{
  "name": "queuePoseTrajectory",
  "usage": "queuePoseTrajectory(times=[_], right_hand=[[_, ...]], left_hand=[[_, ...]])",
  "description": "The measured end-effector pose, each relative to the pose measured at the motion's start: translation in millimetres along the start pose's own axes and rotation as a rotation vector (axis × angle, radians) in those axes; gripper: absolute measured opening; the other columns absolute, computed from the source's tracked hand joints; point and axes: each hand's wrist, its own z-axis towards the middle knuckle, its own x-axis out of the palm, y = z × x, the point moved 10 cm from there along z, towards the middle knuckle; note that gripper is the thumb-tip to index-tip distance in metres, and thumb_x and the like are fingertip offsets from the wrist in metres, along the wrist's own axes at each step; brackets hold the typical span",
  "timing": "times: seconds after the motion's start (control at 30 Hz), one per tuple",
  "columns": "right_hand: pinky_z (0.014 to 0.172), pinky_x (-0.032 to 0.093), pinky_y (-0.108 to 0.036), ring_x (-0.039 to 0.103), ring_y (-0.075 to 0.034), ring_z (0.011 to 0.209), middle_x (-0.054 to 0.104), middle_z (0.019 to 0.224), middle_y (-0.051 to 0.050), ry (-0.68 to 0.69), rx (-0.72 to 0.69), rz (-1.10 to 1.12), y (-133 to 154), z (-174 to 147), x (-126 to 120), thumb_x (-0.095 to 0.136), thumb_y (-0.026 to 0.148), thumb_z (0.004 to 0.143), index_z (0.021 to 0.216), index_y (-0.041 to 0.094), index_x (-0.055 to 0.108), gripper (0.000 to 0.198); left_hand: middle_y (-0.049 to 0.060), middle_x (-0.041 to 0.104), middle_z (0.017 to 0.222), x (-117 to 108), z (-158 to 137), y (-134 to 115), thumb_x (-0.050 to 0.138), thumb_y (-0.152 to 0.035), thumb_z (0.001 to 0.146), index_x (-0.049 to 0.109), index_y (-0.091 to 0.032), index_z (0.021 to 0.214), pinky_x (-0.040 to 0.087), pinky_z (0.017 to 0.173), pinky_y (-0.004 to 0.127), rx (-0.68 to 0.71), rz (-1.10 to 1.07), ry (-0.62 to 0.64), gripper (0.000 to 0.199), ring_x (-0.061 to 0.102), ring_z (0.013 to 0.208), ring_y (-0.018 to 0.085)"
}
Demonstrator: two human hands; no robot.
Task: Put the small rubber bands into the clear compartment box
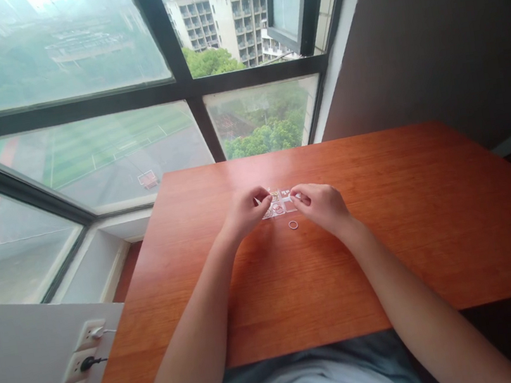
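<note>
A small clear plastic box (278, 209) with compartments lies on the table between my two hands. Several little ring-like items, some yellowish and some pinkish, show inside it. My left hand (246, 211) is closed in a pinch at the box's left side and covers part of it. At the right end of the box, the fingers of my right hand (322, 202) are pinched together too; a small whitish bit shows at their tips, too small to name. Just in front of the box, a pale ring (293, 225) lies flat on the wood, touched by neither hand.
The reddish-brown wooden table (411, 206) reaches to a dark-framed window (257, 77) at the back. A grey wall (408, 53) stands at the right. Power sockets (75, 367) with plugs and cables sit on the low wall at the left.
</note>
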Motion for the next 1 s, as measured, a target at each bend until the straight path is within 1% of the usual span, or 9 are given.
queuePoseTrajectory(times=[0.13, 0.23, 0.33, 0.43, 0.57, 0.7, 0.87, 1.0], right_hand=[[0.063, 0.035, -0.024, 0.062, -0.016, 0.076, 0.07, 0.079, 0.0, 0.082, 0.046, -0.034, -7.4, 1.0, 6.5, 0.053, 0.03, 0.084, 0.093, 0.027, 0.069, 0.019], [0.06, 0.034, -0.024, 0.062, -0.016, 0.074, 0.071, 0.081, 0.0, 0.188, 0.066, -0.069, -9.9, -0.2, 14.3, 0.053, 0.031, 0.083, 0.09, 0.027, 0.07, 0.018], [0.058, 0.033, -0.024, 0.061, -0.015, 0.071, 0.071, 0.081, 0.0, 0.28, 0.062, -0.092, -9.4, -3.1, 21.4, 0.054, 0.032, 0.083, 0.088, 0.027, 0.071, 0.019], [0.057, 0.033, -0.024, 0.061, -0.015, 0.071, 0.071, 0.081, 0.0, 0.332, 0.044, -0.093, -6.9, -6.2, 26.4, 0.055, 0.033, 0.083, 0.091, 0.028, 0.071, 0.019], [0.059, 0.034, -0.024, 0.061, -0.015, 0.074, 0.071, 0.081, 0.002, 0.383, 0.006, -0.078, -2.0, -9.9, 33.0, 0.059, 0.035, 0.081, 0.092, 0.03, 0.071, 0.017], [0.059, 0.033, -0.025, 0.062, -0.017, 0.078, 0.07, 0.083, 0.001, 0.437, -0.034, -0.118, 2.0, -12.4, 40.0, 0.061, 0.037, 0.08, 0.086, 0.03, 0.071, 0.013], [0.058, 0.032, -0.026, 0.062, -0.019, 0.078, 0.07, 0.085, -0.002, 0.436, -0.024, -0.195, 2.0, -12.5, 43.0, 0.057, 0.036, 0.081, 0.083, 0.027, 0.069, 0.015], [0.059, 0.033, -0.026, 0.062, -0.018, 0.075, 0.069, 0.084, -0.003, 0.428, -0.028, -0.203, 2.7, -12.9, 44.2, 0.056, 0.036, 0.082, 0.083, 0.027, 0.069, 0.016]], left_hand=[[0.002, 0.064, 0.07, 4.6, -0.8, -1.3, 0.054, -0.029, 0.082, 0.064, -0.015, 0.079, 0.037, 0.053, 0.021, 0.011, 0.062, 0.011, 0.017, 0.05, 0.058, 0.01], [0.003, 0.065, 0.074, 7.7, -0.7, -1.2, 0.054, -0.027, 0.081, 0.064, -0.016, 0.08, 0.038, 0.054, 0.021, 0.018, 0.09, 0.007, 0.016, 0.05, 0.059, 0.01], [0.003, 0.066, 0.078, 5.0, -0.3, -0.1, 0.054, -0.026, 0.081, 0.065, -0.016, 0.082, 0.039, 0.054, 0.022, 0.025, 0.113, -0.026, 0.016, 0.051, 0.06, 0.01], [0.003, 0.067, 0.08, -0.6, -0.2, -0.1, 0.053, -0.026, 0.082, 0.066, -0.016, 0.084, 0.039, 0.055, 0.022, 0.033, 0.125, -0.061, 0.016, 0.052, 0.061, 0.011], [0.003, 0.068, 0.079, -3.5, -0.3, -0.8, 0.053, -0.025, 0.082, 0.066, -0.017, 0.084, 0.039, 0.055, 0.022, 0.032, 0.136, -0.068, 0.016, 0.053, 0.061, 0.011], [0.003, 0.068, 0.078, -2.6, -0.1, -0.4, 0.054, -0.025, 0.081, 0.066, -0.016, 0.083, 0.038, 0.054, 0.022, 0.024, 0.136, -0.065, 0.015, 0.053, 0.06, 0.011], [0.002, 0.067, 0.078, -0.5, 0.7, -0.4, 0.054, -0.025, 0.081, 0.066, -0.016, 0.082, 0.038, 0.055, 0.022, 0.025, 0.116, -0.053, 0.015, 0.052, 0.06, 0.01], [0.002, 0.067, 0.077, -1.0, 0.9, -2.7, 0.054, -0.025, 0.081, 0.066, -0.016, 0.083, 0.038, 0.055, 0.022, 0.035, 0.118, -0.052, 0.016, 0.052, 0.059, 0.01]])
